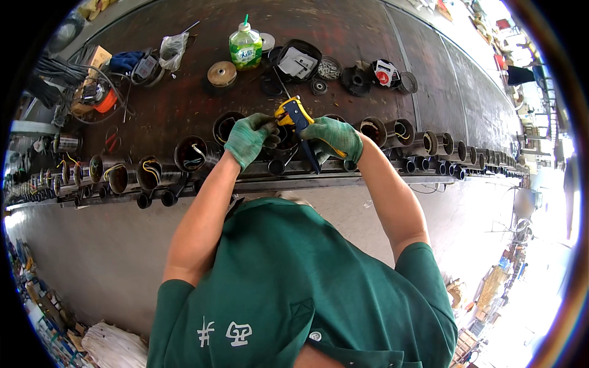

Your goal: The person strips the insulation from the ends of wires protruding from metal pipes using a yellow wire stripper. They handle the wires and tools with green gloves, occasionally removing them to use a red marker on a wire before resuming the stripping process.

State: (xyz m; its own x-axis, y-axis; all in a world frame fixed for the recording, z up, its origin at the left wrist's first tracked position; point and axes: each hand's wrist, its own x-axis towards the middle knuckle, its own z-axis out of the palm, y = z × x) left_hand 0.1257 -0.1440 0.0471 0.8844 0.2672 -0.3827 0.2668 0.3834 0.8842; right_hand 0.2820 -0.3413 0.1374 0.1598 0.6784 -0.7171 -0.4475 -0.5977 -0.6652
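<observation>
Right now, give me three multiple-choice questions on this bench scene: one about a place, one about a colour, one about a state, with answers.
1. Where does the green bottle stand?
A. at the far side of the bench, beyond the hands
B. on the floor
C. inside a metal tube

2. What colour are the gloves?
A. white
B. green
C. red

3. What is the state of the right hand?
A. open and resting flat on the bench
B. out of view
C. closed on the handles of the yellow and blue tool

Answers:
1. A, it stands upright on the dark bench top past both hands.
2. B, both the left hand and the right hand wear green knit gloves.
3. C, its fingers wrap the tool's handles above the row of tubes.
</observation>
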